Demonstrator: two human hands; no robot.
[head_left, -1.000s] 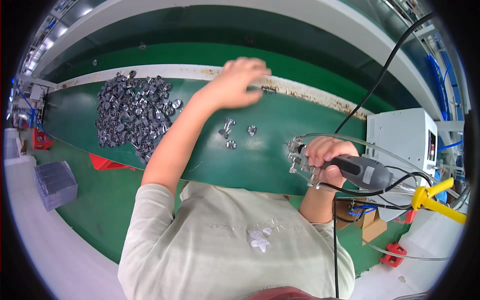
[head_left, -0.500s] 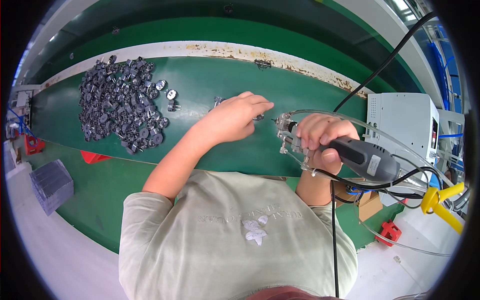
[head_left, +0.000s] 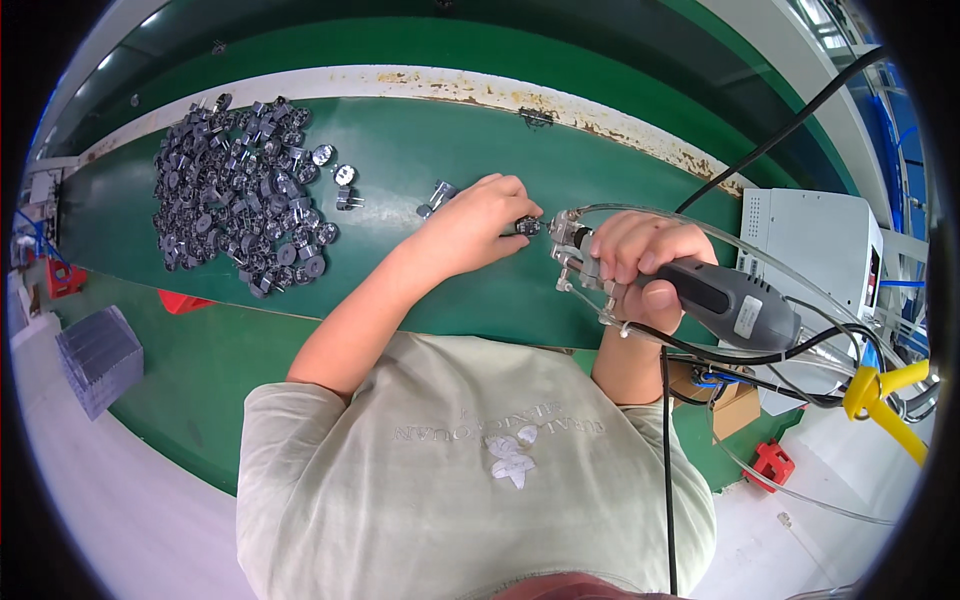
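Between the fingertips of my left hand (head_left: 480, 225) is a small round black part with metal on it, perhaps a plug insert (head_left: 527, 226). My right hand (head_left: 652, 258) is wrapped round a grey-and-black electric screwdriver (head_left: 735, 308) with a clear hose and a metal nose. The nose (head_left: 568, 232) points left, its thin tip at or very near the part; I cannot tell if they touch. Just left of my left hand lie loose black parts with metal pins (head_left: 437, 197). Farther left is a big heap of similar parts (head_left: 235, 200) on the green table mat (head_left: 400, 150).
A light grey machine box (head_left: 805, 245) stands at the right end of the table. Black cables (head_left: 790, 128) and a yellow tie (head_left: 885, 395) hang around the screwdriver. A cardboard box (head_left: 735, 410) sits below the table, and a stack of grey trays (head_left: 100, 360) stands at the lower left.
My left hand has turned and brought the round part up to the screwdriver's tip. The screwdriver has shifted only slightly. More of the loose parts beside my left hand now show.
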